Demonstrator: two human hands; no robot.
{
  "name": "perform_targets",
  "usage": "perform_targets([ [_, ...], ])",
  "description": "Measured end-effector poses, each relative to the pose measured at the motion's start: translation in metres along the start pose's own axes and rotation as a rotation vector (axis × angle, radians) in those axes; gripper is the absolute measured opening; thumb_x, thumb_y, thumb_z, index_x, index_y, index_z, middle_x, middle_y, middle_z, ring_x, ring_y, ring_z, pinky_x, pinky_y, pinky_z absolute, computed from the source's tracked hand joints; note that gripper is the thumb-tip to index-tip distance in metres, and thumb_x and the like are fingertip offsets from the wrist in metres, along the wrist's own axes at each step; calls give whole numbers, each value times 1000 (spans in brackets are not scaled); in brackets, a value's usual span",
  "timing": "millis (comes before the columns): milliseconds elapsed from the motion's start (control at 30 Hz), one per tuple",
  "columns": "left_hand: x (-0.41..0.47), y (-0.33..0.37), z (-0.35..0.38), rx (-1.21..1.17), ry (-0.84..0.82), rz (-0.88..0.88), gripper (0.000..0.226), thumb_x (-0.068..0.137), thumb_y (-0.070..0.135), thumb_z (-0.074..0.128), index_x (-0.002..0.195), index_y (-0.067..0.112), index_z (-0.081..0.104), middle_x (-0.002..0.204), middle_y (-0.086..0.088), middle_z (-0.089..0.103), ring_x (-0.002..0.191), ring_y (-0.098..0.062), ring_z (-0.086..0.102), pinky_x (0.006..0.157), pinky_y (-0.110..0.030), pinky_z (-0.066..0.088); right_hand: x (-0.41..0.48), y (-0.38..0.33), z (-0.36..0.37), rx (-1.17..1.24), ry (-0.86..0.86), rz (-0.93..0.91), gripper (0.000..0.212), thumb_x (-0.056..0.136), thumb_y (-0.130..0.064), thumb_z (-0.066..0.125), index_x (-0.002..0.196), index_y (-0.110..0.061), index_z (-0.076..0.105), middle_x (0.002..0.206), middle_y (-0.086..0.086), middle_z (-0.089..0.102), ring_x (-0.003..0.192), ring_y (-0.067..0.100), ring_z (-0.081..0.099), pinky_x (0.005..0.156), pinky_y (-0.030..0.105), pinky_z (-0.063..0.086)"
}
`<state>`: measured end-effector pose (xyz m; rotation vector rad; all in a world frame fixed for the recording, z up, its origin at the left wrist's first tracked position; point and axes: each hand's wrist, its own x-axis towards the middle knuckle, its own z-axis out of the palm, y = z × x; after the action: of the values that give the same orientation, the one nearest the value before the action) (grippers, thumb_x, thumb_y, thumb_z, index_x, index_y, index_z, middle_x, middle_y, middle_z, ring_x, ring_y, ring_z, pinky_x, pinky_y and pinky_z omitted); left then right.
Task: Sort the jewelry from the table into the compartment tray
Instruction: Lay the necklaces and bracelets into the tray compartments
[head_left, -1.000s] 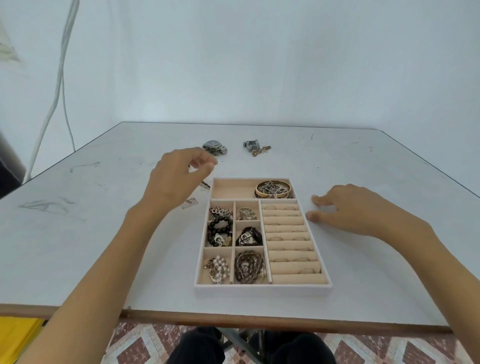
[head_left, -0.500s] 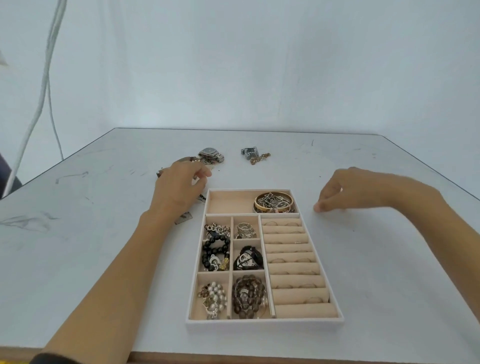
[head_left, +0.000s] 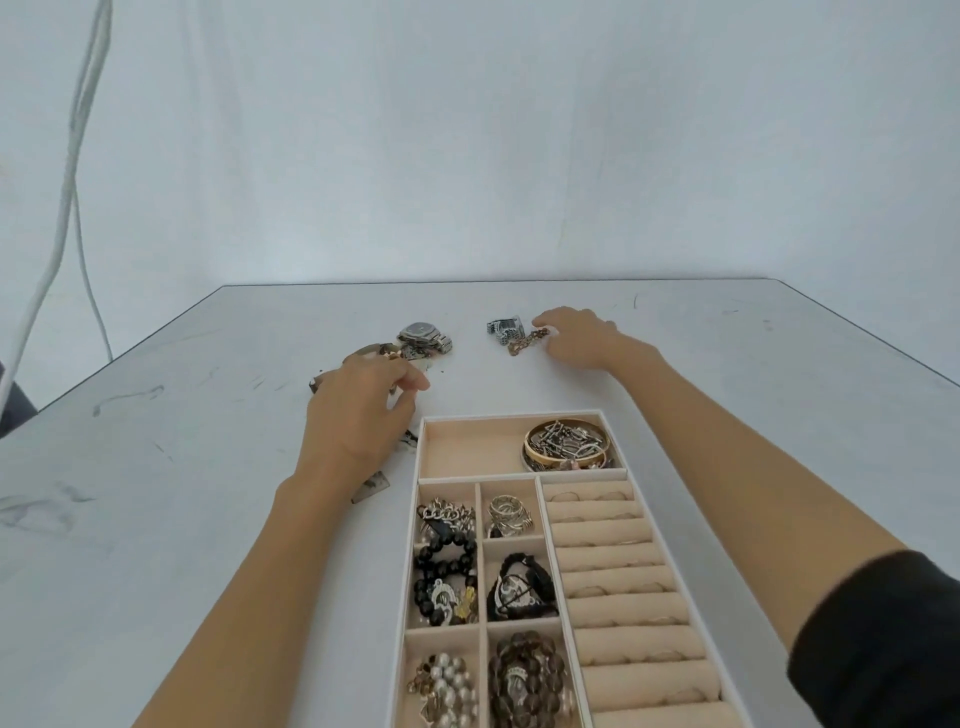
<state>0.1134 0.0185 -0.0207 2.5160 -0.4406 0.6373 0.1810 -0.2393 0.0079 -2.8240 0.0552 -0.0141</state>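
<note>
Reaching beyond beige velvet compartment tray (head_left: 467, 447), mid-frame.
Touching brown link chain (head_left: 525, 342) with right hand (head_left: 576, 338); curling left hand (head_left: 358, 410) beside tray, both grips unclear.

Right hand (head_left: 577, 339) touches a gold chain (head_left: 525, 341) beyond the tray (head_left: 493, 415).

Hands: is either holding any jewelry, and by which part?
The right hand touches the gold chain at its right end; a real grip cannot be confirmed. Whether the left hand holds anything cannot be told.

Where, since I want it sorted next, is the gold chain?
Head view: the gold chain lies on the table beyond the tray, in the right-hand cluster, between a silver piece and the right hand.
</note>
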Motion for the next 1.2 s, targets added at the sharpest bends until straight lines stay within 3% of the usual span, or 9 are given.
perform_targets([
  [133,1,1,0,0,28,4,20,89,15,56,96,29,69,93,16,63,97,-9,52,72,-27,38,15,-3,9,-73,83,-31,41,96,-32,49,136,-26,49,140,2,45,132,27,35,104,42,28],
  [300,0,0,2,5,57,-23,26,87,9,55,97,29,69,94,16,61,102,-11,51,73,-26,36,17,-3,10,126,175,-75,15,84,-19,67,96,-10,68,93,3,59,95,22,56,77,31,43],
  [433,2,-5,0,15,145,-93,42,82,-4,47,105,25,66,105,10,66,104,-20,52,78,-37,45,18,-12,15,24,99,-41,24,91,-9,53,109,6,60,112,21,63,106,34,57,83,38,46],
  [633,2,-13,-5,-30,223,-177,59,74,-15,37,111,23,63,109,9,63,106,-20,50,73,-34,39,5,-16,18,-140,117,-35,23,96,-7,39,116,1,45,117,19,54,104,33,53,72,32,35],
  [800,6,-16,-1,-189,172,-107,50,82,-15,40,105,21,66,108,6,65,102,-19,55,81,-39,48,5,-11,17,-135,70,-34,26,95,-9,36,117,-1,46,119,18,54,107,33,52,77,32,37],
  [900,7,-5,1,-419,26,-8,35,90,-6,50,100,22,68,98,10,67,93,-10,60,82,-30,49,3,-9,9,70,40,-30,18,95,-7,35,98,-5,52,92,9,54,88,25,49,67,29,33],
  [1000,11,18,-2,-699,-300,-66,19,96,21,52,107,19,68,103,6,69,98,-8,62,85,-26,50,-4,-3,0,432,40,-28,18,95,-7,38,78,-10,44,77,6,48,70,18,43,60,28,30],
  [1067,23,28,-1,-620,-487,-27,23,98,23,49,111,18,68,110,5,68,103,-10,60,88,-25,48,-9,2,-3,670,44,0,19,98,-10,37,82,-12,48,88,5,55,74,16,50,60,26,33],
  [1200,48,51,3,-279,-772,172,34,91,-2,51,105,21,72,106,-4,69,101,-22,62,94,-33,47,-14,12,-9,1228,-14,20,22,103,-12,34,88,-12,50,103,7,61,89,22,58,75,36,48],
])
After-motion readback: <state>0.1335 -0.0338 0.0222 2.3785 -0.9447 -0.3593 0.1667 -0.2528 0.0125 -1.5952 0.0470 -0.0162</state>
